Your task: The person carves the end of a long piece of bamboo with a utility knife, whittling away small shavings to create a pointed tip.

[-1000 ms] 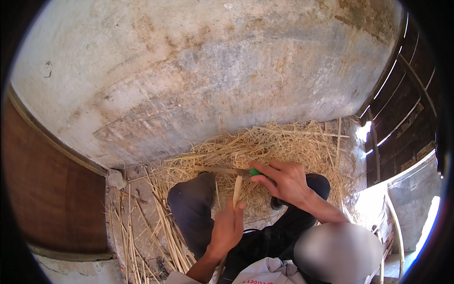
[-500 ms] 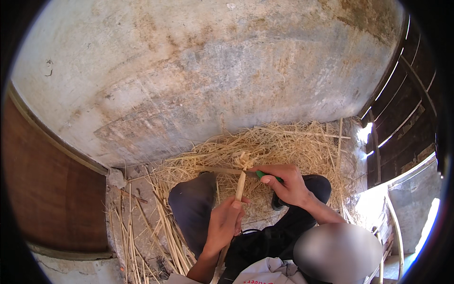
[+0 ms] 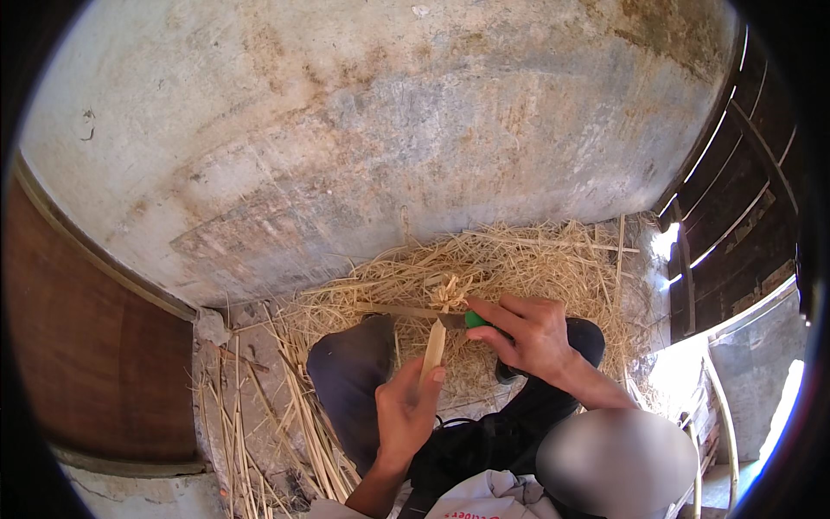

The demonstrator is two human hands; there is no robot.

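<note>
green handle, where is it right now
In the head view, the green handle is below and right of centre, in the right hand, just right of the pale strip in the left hand.

Red lettering (image 3: 458,515) crosses the pale shirt (image 3: 494,491), cut off below.

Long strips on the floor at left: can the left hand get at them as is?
Probably not right away: the left hand is closed around a pale strip, and the bent left leg lies between it and the long strips.
</note>
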